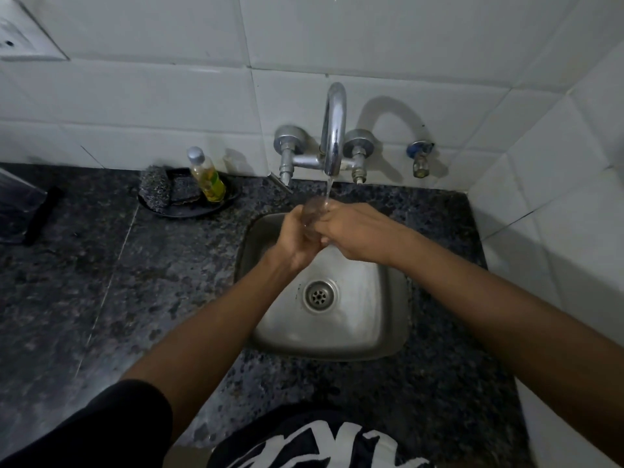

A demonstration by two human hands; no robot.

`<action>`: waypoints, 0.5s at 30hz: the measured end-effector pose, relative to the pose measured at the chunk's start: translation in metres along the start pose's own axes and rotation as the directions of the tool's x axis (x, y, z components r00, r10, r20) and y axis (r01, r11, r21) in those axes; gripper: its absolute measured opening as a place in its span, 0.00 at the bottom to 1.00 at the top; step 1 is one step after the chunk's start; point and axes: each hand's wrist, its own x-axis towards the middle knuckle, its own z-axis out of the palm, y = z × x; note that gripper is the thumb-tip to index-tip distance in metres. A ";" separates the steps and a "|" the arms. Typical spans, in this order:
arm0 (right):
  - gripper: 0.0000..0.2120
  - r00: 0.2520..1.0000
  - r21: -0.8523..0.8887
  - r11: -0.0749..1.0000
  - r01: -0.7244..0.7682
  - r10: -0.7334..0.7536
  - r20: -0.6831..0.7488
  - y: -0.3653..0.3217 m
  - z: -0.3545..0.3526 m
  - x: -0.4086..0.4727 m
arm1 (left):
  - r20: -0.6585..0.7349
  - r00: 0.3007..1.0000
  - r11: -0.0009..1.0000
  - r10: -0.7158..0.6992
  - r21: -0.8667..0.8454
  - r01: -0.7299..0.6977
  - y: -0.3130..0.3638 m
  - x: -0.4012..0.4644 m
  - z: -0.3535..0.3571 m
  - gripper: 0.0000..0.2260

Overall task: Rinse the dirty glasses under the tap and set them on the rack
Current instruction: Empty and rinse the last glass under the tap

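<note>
A clear drinking glass [312, 214] is held upright over the steel sink [378, 319], right under the chrome tap [333, 130]. A thin stream of water runs from the spout into its mouth. My left hand [297, 239] grips the glass from the left, fingers wrapped round its lower part. My right hand [351, 229] grips it from the right, fingers curled against its side and rim. Most of the glass is hidden between the two hands.
A dark dish [189, 202] at the back left holds scrubbers and a bottle of yellow liquid [206, 175]. A dark rack-like object [20, 211] lies at the far left edge. Speckled granite counter [118, 282] surrounds the sink; tiled walls stand behind and to the right.
</note>
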 end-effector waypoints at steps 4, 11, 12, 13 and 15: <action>0.16 0.977 -0.094 0.978 0.189 -0.177 0.115 0.010 -0.014 0.002 | 0.028 0.997 0.995 -0.068 0.073 0.066 0.008 -0.001 -0.010 0.21; 0.11 0.992 -0.098 0.995 -0.003 0.015 0.121 -0.004 -0.011 0.012 | -0.014 0.998 0.998 0.066 0.013 -0.066 0.005 0.000 0.012 0.17; 0.12 0.992 -0.095 0.995 -0.013 0.025 0.126 -0.002 -0.011 0.014 | -0.019 0.997 0.996 0.077 -0.036 -0.078 0.000 0.001 0.012 0.17; 0.11 0.990 -0.077 0.997 -0.005 0.015 0.137 0.000 -0.014 0.014 | -0.008 0.998 0.996 0.066 -0.058 -0.066 -0.002 0.001 0.009 0.18; 0.06 0.985 -0.083 0.995 0.054 -0.040 0.165 0.006 -0.020 0.009 | 0.048 0.999 1.000 0.002 -0.009 -0.002 0.001 -0.001 0.005 0.20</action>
